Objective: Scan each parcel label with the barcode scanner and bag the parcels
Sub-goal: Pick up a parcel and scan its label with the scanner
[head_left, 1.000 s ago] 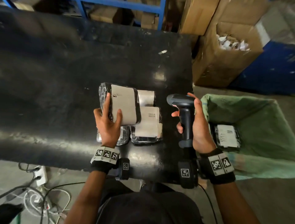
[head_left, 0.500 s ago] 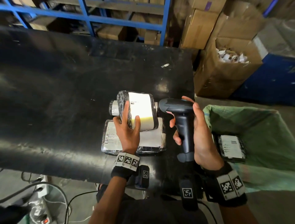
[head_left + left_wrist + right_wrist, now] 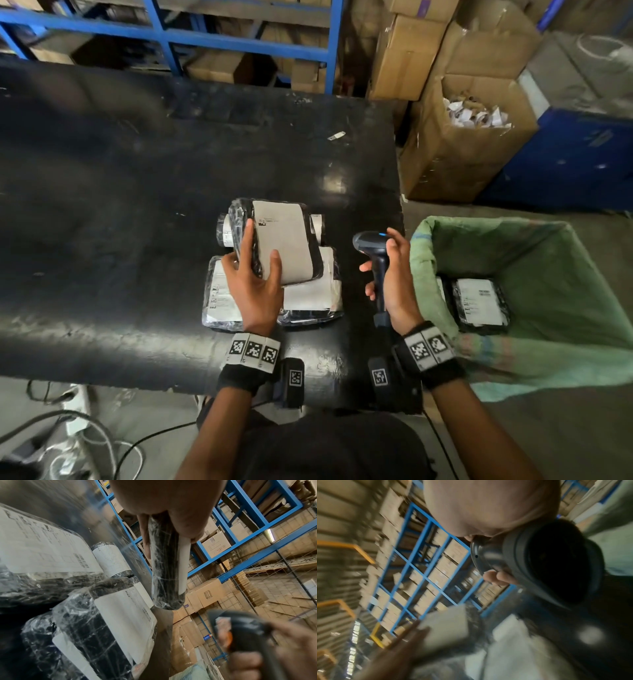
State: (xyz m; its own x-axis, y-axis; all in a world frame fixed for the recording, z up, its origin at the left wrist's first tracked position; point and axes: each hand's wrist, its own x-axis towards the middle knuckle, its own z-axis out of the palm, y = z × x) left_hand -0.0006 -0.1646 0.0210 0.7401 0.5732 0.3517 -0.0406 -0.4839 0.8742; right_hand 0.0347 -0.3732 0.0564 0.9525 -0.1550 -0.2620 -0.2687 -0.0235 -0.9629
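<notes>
My left hand [image 3: 255,274] grips a black plastic-wrapped parcel [image 3: 287,240] with a white label facing up, lifted above the black table [image 3: 120,205]. The left wrist view shows that parcel [image 3: 164,566] edge-on between thumb and fingers. Under it lie more wrapped parcels [image 3: 308,301] with labels, and a small one [image 3: 224,233] behind. My right hand [image 3: 390,274] holds the dark barcode scanner [image 3: 371,246] by its handle, head tilted left toward the held parcel; the right wrist view shows the scanner [image 3: 539,561] close up. A green bag [image 3: 548,274] at the right holds a labelled parcel [image 3: 479,301].
Open cardboard boxes [image 3: 462,144] stand past the table's right edge, next to a blue bin [image 3: 575,161]. Blue shelving [image 3: 239,44] with cartons runs behind the table. Cables and a power strip [image 3: 75,411] lie on the floor at the lower left.
The left hand has raised the parcel and shifted it right over the stack. The scanner has dropped a little and come nearer the parcel.
</notes>
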